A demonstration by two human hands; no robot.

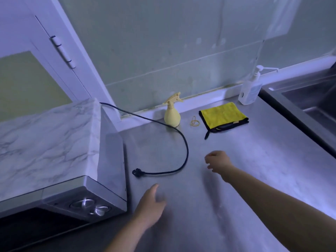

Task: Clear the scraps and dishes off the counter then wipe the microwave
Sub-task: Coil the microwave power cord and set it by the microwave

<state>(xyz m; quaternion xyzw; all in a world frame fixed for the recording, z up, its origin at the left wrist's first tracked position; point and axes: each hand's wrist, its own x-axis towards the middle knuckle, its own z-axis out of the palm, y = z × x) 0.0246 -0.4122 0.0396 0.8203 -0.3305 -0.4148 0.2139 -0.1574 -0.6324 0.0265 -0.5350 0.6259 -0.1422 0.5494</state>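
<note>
No writing is legible (the pump bottle (250, 88) label is blurred).

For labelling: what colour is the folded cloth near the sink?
The folded cloth is yellow, edged black; head view.

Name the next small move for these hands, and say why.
Probably reach the right hand forward to pick up the folded yellow cloth. Both hands hover over the counter holding nothing, the cloth lies straight ahead of the right hand, and the microwave beside the left hand awaits wiping.

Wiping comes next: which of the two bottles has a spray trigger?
The yellow bottle beside the cord; the clear bottle by the sink has a pump top.
</note>
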